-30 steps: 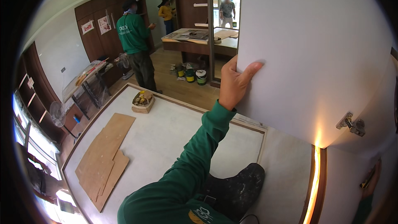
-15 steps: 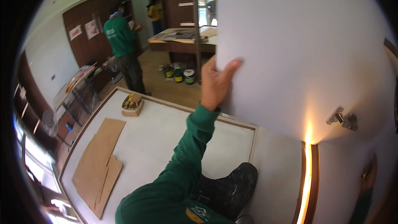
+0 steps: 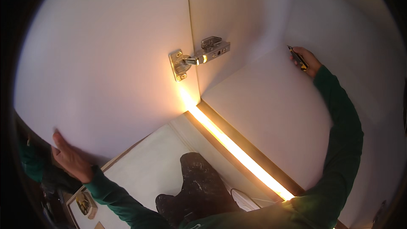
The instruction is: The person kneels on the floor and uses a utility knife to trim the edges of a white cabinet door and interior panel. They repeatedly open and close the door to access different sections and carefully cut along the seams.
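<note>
A large white cabinet door (image 3: 106,55) stands open on the left. My left hand (image 3: 71,157) grips its edge low down, thumb on the face and the other fingers hidden behind. On the right, my right hand (image 3: 310,59) is inside the white cabinet (image 3: 271,114), closed around a small yellow-and-black utility knife (image 3: 300,60). Its pointed tip is toward the upper left, close to the cabinet panels; I cannot tell whether it touches. Between my hands, a metal hinge (image 3: 181,65) is fixed to the door, its arm reaching toward the cabinet's side panel.
A glowing light strip (image 3: 237,146) runs along the cabinet's front edge. Below are my dark trouser legs (image 3: 199,182) above a white wood-edged surface (image 3: 140,174). An open container of small items (image 3: 86,205) sits at lower left, near another person's green sleeve (image 3: 32,163).
My view has swung right toward the cabinet interior, bringing the whole hinge and my right arm into sight. My left hand keeps its hold on the door; the knife stays in my right.
</note>
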The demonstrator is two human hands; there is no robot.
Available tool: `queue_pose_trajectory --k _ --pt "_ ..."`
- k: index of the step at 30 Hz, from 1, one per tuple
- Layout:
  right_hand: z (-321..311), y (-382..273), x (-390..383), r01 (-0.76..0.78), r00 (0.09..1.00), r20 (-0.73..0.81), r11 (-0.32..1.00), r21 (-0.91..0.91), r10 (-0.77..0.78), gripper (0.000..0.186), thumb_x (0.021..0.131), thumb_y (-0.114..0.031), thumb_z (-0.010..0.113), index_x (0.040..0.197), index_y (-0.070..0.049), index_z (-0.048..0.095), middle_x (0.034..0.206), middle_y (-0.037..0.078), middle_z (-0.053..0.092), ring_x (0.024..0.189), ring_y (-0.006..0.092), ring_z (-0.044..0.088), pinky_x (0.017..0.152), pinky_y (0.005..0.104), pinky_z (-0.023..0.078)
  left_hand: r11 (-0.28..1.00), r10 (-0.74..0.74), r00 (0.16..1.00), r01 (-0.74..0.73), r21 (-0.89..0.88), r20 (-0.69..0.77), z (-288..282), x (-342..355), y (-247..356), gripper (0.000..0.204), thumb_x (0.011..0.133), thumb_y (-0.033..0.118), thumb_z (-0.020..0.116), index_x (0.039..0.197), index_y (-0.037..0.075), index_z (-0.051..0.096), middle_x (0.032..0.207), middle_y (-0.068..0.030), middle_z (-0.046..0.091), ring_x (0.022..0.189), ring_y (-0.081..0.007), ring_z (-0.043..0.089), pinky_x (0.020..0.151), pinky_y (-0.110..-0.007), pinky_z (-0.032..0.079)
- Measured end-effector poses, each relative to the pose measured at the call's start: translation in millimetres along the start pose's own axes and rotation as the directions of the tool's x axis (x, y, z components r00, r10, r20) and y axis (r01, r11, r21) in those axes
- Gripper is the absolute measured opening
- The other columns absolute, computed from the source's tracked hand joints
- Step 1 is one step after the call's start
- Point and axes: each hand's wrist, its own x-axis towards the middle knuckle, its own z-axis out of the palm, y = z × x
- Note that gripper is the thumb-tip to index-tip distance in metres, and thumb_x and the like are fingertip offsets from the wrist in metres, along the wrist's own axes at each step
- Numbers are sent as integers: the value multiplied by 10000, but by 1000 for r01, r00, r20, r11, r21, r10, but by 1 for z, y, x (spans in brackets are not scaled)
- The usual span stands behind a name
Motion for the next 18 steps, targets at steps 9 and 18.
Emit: queue_pose_trajectory --k 9,18 --pt "-25 3 39 -43 999 8 997 59 42 220 1048 -249 671 1117 -41 645 1004 84 675 853 149 677 662 268 589 1000 -18 1000 18 15 -15 0 -5 -2 572 1160 462 458 1231 -76 638 1084 -118 689 939 -178 621 863 -322 503" --pt "-17 -8 48 -85 995 -51 996 23 86 206 1057 -208 658 1126 -15 638 977 85 662 819 155 662 667 265 591 963 172 984 -178 205 47 -9 0 -11 600 1168 437 413 1302 -105 633 1133 -164 697 993 -230 644 923 -364 504"
